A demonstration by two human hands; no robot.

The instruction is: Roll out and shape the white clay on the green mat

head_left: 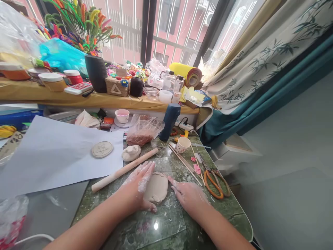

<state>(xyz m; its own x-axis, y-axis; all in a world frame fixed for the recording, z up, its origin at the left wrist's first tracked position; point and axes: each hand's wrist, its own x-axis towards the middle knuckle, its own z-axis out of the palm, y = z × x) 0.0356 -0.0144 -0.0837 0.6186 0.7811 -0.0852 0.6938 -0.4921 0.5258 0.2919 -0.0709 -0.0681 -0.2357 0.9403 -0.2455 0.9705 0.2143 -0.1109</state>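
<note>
A flattened slab of pale clay point(156, 187) lies on a clear sheet over the green marble table point(229, 208). My left hand point(139, 185) rests against the slab's left edge, fingers stretched flat and dusted white. My right hand point(188, 194) touches the slab's right edge with a fingertip, its fingers extended. A wooden rolling pin point(125, 169) lies just beyond my left hand. A lump of clay point(131, 152) sits behind the pin. A round clay disc with a star pattern point(102, 149) rests on a white paper sheet point(52, 156).
Orange-handled scissors point(214, 180), wooden sticks point(184, 163) and a paper cup point(182, 144) lie to the right. A plastic bag of reddish material point(143, 130) and a dark bottle point(169, 121) stand behind. A cluttered shelf point(78, 99) runs along the window.
</note>
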